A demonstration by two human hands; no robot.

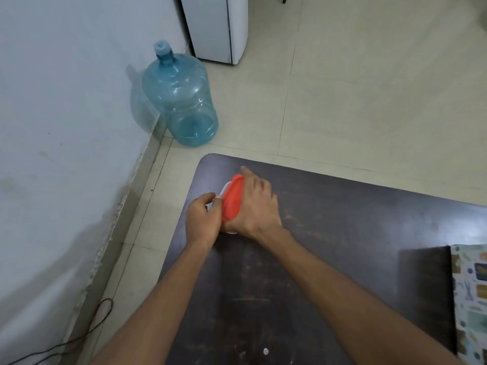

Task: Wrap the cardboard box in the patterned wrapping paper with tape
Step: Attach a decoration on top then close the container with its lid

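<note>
Gripping the red tape dispenser [232, 198] from above and from its right side, your right hand [257, 206] has its fingers curled over the top, with the fingertips reaching past the far edge. Your left hand [201, 219] sits just beside it on the left, fingers curled, thumb and forefinger pinching at the white edge on the dispenser's left side. You cannot tell from this view whether that pinch holds a loose end of tape or the dispenser's own rim. Both hands work near the far left corner of the dark table [342, 233].

Well apart from your hands, the patterned wrapping paper [471, 293] shows at the right edge of the view, on the table's near right part, cut off by the frame. What lies under it is hidden.

On the tiled floor [369, 88] beyond the table, a blue water jug [181, 101] stands against the wall [66, 101], near a white cabinet [216, 27]. A black cable [96, 328] runs along the floor at lower left.
</note>
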